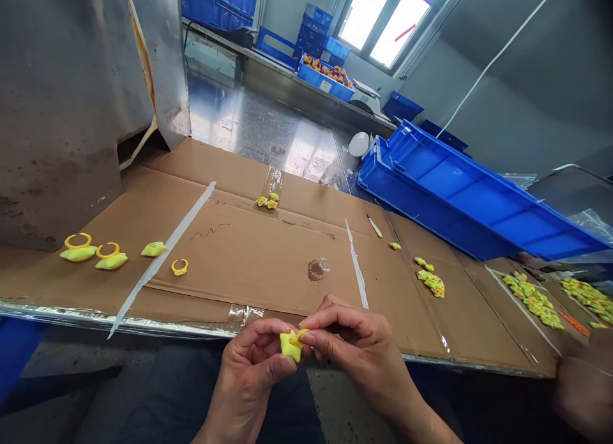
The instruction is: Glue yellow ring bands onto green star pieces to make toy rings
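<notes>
My left hand pinches a small yellow-green star-shaped piece by its sides, just past the table's front edge. My right hand has thumb and finger closed on a yellow ring, which touches the back of the star. On the cardboard to the left lies a loose yellow ring. Beside it, a yellow-green star rests on the white tape strip. Further left are two stars with rings standing on them.
Cardboard covers the table. Three small stars sit further back. A pen-like tool, star clusters and a blue crate are to the right. A metal cabinet stands left. Another person's blurred hand shows at far right.
</notes>
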### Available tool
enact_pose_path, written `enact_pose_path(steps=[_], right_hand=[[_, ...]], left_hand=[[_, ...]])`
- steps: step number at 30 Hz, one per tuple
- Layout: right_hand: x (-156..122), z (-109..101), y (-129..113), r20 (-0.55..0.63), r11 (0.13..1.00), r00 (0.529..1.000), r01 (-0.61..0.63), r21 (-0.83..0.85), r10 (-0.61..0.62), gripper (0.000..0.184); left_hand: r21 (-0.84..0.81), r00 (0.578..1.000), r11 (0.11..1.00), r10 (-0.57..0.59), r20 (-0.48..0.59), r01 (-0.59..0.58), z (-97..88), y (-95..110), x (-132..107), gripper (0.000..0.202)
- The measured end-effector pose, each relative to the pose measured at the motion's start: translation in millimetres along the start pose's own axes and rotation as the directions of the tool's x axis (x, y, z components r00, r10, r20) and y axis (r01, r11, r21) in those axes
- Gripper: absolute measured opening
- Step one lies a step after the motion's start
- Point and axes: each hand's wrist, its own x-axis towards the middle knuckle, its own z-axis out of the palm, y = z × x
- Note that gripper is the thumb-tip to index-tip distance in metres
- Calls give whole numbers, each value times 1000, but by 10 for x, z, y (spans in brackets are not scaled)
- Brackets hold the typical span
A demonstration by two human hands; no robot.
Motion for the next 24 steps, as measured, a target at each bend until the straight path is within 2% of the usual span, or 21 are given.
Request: enact_pose_path(steps=[4, 7, 12, 17, 24], right_hand=[[-14, -13, -9, 23, 987, 997, 73, -145, -71, 3], [-15, -16, -14, 38, 975, 994, 111, -195, -105, 3], [-43, -16, -23, 47, 962, 990, 141, -234, -133, 4], [-83, -1, -14, 87, 952, 982, 186, -242, -170, 8], [-126, 38, 42, 62, 945, 979, 203, -255, -193, 8]], left_hand=[[41, 999, 999, 12, -37, -10, 14, 16, -11, 23], [72, 998, 997, 25, -61, -20, 21, 27, -26, 23], [130, 994, 991, 46, -95, -34, 27, 45, -54, 21], [179, 995, 983, 59, -80, -44, 13, 48, -78, 21], [172, 992, 985, 50, -119, -29, 37, 40, -115, 22]])
